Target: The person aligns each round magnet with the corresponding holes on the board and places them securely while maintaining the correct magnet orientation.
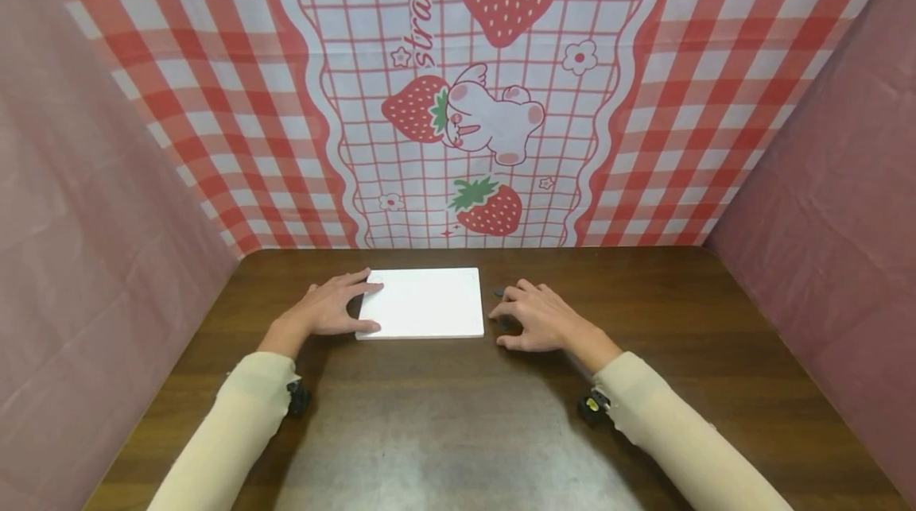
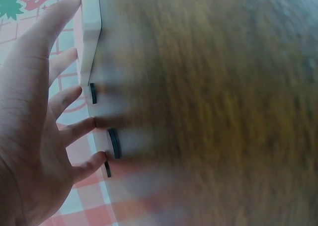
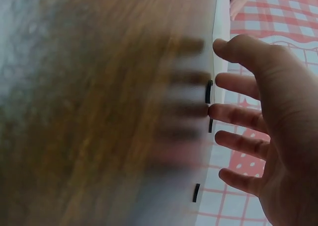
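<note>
A flat white rectangular board (image 1: pixel 425 304) with faint round marks near its far corners lies on the table. My left hand (image 1: pixel 331 306) is spread over the board's left end, with the thumb and a finger overlapping its surface in the head view. Small dark discs (image 2: pixel 114 143) sit by the left fingertips in the left wrist view. Just past the board's right edge, my right hand (image 1: pixel 537 317) is held low, its fingers spread and gently bent. A dark disc (image 1: pixel 498 292) shows beside its fingers, and another is partly hidden beneath. In the right wrist view, several dark discs (image 3: pixel 208 92) lie near those fingertips.
The brown wooden table (image 1: pixel 429 431) reaches back to a red-and-white checked cloth (image 1: pixel 286 98) with strawberry prints. Pink fabric walls (image 1: pixel 93 241) rise along both sides. Each wrist carries a small black camera (image 1: pixel 591 408).
</note>
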Motion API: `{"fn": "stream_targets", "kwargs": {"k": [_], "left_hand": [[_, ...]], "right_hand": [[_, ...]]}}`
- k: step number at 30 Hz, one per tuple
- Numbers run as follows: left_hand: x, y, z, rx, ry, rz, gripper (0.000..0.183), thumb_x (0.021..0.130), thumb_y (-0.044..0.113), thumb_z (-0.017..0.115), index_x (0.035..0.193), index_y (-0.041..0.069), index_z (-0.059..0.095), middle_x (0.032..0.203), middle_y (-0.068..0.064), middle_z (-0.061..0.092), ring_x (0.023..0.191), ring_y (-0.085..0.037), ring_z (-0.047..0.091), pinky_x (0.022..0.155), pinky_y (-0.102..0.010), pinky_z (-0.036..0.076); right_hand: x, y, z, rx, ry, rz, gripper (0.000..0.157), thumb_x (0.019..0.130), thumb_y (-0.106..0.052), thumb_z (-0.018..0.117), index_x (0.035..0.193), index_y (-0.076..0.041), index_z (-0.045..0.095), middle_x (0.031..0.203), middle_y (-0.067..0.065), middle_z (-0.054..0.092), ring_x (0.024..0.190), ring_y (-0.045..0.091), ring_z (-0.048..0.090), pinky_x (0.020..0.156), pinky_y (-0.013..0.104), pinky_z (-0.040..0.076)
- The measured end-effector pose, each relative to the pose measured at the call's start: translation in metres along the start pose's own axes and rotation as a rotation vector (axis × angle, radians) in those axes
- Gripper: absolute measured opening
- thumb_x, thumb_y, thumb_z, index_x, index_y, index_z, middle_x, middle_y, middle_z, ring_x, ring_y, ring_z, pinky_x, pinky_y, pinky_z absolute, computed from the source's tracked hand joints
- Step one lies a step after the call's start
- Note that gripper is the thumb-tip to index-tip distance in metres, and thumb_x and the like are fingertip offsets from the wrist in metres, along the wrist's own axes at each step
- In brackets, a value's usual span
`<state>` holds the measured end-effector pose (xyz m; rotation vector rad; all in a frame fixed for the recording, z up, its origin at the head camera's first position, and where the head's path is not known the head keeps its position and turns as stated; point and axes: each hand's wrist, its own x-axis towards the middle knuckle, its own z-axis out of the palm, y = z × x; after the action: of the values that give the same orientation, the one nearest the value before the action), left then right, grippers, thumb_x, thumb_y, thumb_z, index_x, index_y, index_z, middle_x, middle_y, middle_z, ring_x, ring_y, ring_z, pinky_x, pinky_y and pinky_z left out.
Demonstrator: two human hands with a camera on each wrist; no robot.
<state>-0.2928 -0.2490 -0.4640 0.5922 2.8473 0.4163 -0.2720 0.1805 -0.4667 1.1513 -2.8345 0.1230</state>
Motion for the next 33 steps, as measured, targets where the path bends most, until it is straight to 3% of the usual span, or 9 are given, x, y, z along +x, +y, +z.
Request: {"fn": "stream_targets", "kwargs": {"k": [7,15,23,33], "left_hand": [[-0.0001,0.0024,-0.0016,0.008,-0.007,-0.006,0.098,0.093,0.073,0.077,0.173,0.023,0.048,0.188,-0.016,0.03,0.171,-0.054,0.031,0.125,-0.094,0.021],[-0.0036,0.0028,-0.0037,-0.018,0.016,0.019,0.103,0.087,0.084,0.075,0.169,0.025,0.053,0.186,-0.017,0.035,0.168,-0.058,0.033,0.119,-0.099,0.021],[0.001,0.0022,-0.0049,-0.005,-0.015,0.0,0.098,0.093,0.073,0.078,0.171,0.022,0.05,0.187,-0.017,0.031,0.171,-0.055,0.03,0.124,-0.095,0.02],[0.0021,0.0012,-0.0025,0.003,-0.019,0.003,0.097,0.093,0.072,0.078,0.172,0.023,0.05,0.188,-0.017,0.031,0.17,-0.054,0.031,0.123,-0.095,0.022]], "right_hand": [[0.0024,0.0,-0.0005,-0.012,-0.012,-0.032,0.033,0.094,-0.036,0.089,0.124,-0.023,0.086,0.124,0.006,0.078,0.114,0.027,0.065,0.087,0.046,0.057],[0.0025,0.0004,-0.002,-0.018,-0.018,-0.038,0.029,0.094,-0.026,0.09,0.123,-0.023,0.087,0.119,0.005,0.079,0.112,0.026,0.065,0.082,0.04,0.055],[0.003,0.0019,-0.0036,0.001,-0.029,-0.017,0.026,0.096,-0.022,0.09,0.122,-0.02,0.089,0.121,0.004,0.081,0.115,0.025,0.067,0.084,0.04,0.058],[0.0055,0.0027,-0.0043,-0.047,-0.001,-0.024,0.019,0.095,-0.022,0.092,0.114,-0.021,0.091,0.111,-0.002,0.083,0.107,0.021,0.067,0.08,0.038,0.059]]}}
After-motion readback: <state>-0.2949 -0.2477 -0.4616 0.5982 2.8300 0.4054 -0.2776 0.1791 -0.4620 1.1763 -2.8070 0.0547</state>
